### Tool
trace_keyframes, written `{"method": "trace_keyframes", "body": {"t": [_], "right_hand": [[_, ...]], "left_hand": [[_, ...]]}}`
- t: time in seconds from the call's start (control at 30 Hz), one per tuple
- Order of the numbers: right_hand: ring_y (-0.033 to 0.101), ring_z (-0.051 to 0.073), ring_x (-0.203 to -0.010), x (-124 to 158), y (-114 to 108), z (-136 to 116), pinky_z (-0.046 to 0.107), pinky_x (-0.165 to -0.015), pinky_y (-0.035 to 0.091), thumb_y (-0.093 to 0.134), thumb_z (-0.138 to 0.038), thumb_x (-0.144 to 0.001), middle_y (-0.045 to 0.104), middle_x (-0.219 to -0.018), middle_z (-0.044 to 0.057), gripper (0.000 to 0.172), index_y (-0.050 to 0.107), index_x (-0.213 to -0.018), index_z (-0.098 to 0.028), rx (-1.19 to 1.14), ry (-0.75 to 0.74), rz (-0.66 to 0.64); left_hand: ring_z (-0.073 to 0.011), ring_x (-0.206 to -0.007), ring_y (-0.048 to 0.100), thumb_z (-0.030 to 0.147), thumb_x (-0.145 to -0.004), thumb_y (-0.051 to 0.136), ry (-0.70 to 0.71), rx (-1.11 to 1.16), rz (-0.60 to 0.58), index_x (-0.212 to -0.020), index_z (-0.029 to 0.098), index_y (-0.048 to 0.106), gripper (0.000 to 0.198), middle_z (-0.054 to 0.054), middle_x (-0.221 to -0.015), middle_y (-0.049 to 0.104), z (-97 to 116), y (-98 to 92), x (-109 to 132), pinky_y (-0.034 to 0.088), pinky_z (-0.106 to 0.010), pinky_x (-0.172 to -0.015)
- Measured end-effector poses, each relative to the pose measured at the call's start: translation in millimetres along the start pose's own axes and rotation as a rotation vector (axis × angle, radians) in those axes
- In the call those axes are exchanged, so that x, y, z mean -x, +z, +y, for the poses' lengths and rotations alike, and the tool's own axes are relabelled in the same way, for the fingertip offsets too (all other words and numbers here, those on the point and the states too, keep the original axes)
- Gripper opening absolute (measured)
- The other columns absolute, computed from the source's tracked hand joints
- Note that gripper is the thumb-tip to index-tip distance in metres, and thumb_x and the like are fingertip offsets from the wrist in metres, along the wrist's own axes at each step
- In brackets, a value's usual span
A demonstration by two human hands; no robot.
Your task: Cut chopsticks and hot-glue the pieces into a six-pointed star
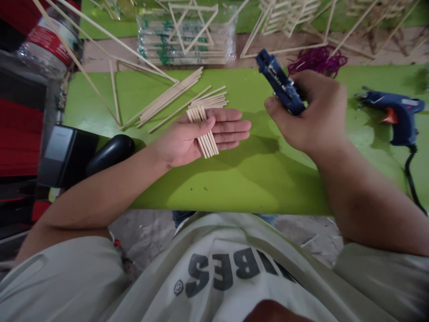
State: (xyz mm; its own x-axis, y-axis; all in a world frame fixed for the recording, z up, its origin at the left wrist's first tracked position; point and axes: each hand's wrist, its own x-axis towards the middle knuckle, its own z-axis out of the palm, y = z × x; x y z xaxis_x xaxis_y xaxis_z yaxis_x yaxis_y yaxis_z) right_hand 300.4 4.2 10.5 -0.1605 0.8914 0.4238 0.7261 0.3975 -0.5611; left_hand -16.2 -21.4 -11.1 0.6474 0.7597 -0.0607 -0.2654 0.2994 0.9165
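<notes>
Several short wooden sticks (208, 142) lie side by side across the palm of my left hand (191, 136), held down by the thumb, while its fingers stretch out to the right, palm up. My right hand (313, 114) grips a dark blue tool (279, 82) above the green table (241, 183); part of the tool is hidden behind the fingers. Just beyond my left hand are a small pile of short sticks (212, 99) and a bundle of longer sticks (170, 96).
A blue glue gun (402, 109) with a cord is at the right. At the left are a black mouse (112, 152), a dark box (63, 154) and a bottle (50, 42). Stick frames (194, 27), wrapped sticks (154, 44) and purple bands (318, 60) lie at the back.
</notes>
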Motion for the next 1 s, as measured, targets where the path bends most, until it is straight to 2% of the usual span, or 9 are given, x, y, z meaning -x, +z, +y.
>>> {"method": "trace_keyframes", "body": {"t": [0.13,0.23,0.4,0.57,0.67,0.77,0.87,0.93,1.0], "right_hand": [[0.067,0.032,-0.077,-0.1,-0.6,1.9,0.055,-0.074,0.059,0.08,-0.073,-0.101,0.079,-0.089,0.004,0.033,0.069,-0.097,-0.042,0.026,0.002,-0.011],[0.066,0.032,-0.076,-1.0,1.9,4.4,0.054,-0.074,0.062,0.088,-0.071,-0.094,0.081,-0.088,0.005,0.035,0.073,-0.096,-0.04,0.022,0.008,-0.005],[0.065,0.03,-0.072,-3.5,7.4,9.3,0.053,-0.075,0.062,0.096,-0.062,-0.082,0.079,-0.083,0.006,0.038,0.072,-0.094,-0.034,0.012,0.046,0.013],[0.078,0.035,-0.088,-4.2,9.4,11.5,0.052,-0.085,0.063,0.1,-0.048,-0.081,0.089,-0.1,0.012,0.039,0.077,-0.107,-0.031,0.039,0.111,-0.005],[0.087,0.04,-0.101,-2.5,7.6,7.2,0.054,-0.096,0.067,0.096,-0.043,-0.085,0.092,-0.113,0.015,0.04,0.081,-0.119,-0.027,0.131,0.14,-0.063],[0.089,0.048,-0.124,-1.9,5.3,2.4,0.061,-0.11,0.07,0.092,-0.044,-0.089,0.093,-0.134,0.018,0.057,0.084,-0.14,-0.021,0.251,0.169,-0.152],[0.088,0.05,-0.134,-4.3,5.0,0.6,0.063,-0.117,0.07,0.097,-0.043,-0.09,0.092,-0.143,0.02,0.065,0.084,-0.148,-0.018,0.311,0.217,-0.191],[0.088,0.047,-0.13,-6.5,5.2,-0.1,0.06,-0.116,0.07,0.098,-0.043,-0.092,0.092,-0.143,0.021,0.065,0.083,-0.15,-0.017,0.319,0.246,-0.205],[0.088,0.047,-0.13,-8.0,5.3,-1.4,0.061,-0.116,0.07,0.098,-0.043,-0.093,0.091,-0.144,0.022,0.066,0.082,-0.151,-0.016,0.324,0.265,-0.214]], "left_hand": [[-0.0447,-0.162,0.081,0.064,-0.115,0.093,-0.042,0.133,-0.059,-0.149,0.021,0.086,0.055,-0.019,-0.168,0.085,-1.1,-1.3,-0.3,0.074,-0.064,-0.131],[-0.0445,-0.165,0.079,0.057,-0.118,0.09,-0.063,0.218,-0.095,-0.156,0.019,0.081,0.055,-0.022,-0.175,0.079,-1.6,-1.8,0.3,0.07,-0.064,-0.138],[-0.0415,-0.159,0.083,0.053,-0.122,0.087,-0.129,0.265,-0.147,-0.162,0.024,0.079,0.05,-0.019,-0.174,0.08,-3.3,-3.3,2.3,0.075,-0.057,-0.13],[-0.0396,-0.16,0.083,0.052,-0.122,0.088,-0.147,0.3,-0.199,-0.163,0.026,0.08,0.049,-0.018,-0.173,0.081,-6.2,-1.5,3.4,0.074,-0.053,-0.131],[-0.0425,-0.159,0.083,0.059,-0.121,0.086,-0.175,0.249,-0.146,-0.165,0.028,0.079,0.054,-0.018,-0.174,0.081,-3.9,4.2,6.2,0.075,-0.055,-0.127],[-0.0421,-0.145,0.09,0.064,-0.12,0.085,-0.209,0.201,-0.09,-0.166,0.025,0.078,0.061,-0.02,-0.17,0.084,-0.1,9.7,9.5,0.078,-0.053,-0.116],[-0.0348,-0.118,0.097,0.066,-0.117,0.087,-0.207,0.162,-0.09,-0.162,0.025,0.08,0.061,-0.018,-0.155,0.091,1.1,12.1,10.7,0.079,-0.045,-0.098],[-0.0278,-0.097,0.095,0.068,-0.115,0.088,-0.201,0.12,-0.078,-0.156,0.026,0.082,0.059,-0.015,-0.137,0.095,0.7,12.9,10.1,0.075,-0.038,-0.084],[-0.02,-0.075,0.082,0.07,-0.113,0.091,-0.186,0.076,-0.057,-0.148,0.026,0.086,0.056,-0.012,-0.117,0.095,1.1,14.2,8.9,0.065,-0.033,-0.068]]}}
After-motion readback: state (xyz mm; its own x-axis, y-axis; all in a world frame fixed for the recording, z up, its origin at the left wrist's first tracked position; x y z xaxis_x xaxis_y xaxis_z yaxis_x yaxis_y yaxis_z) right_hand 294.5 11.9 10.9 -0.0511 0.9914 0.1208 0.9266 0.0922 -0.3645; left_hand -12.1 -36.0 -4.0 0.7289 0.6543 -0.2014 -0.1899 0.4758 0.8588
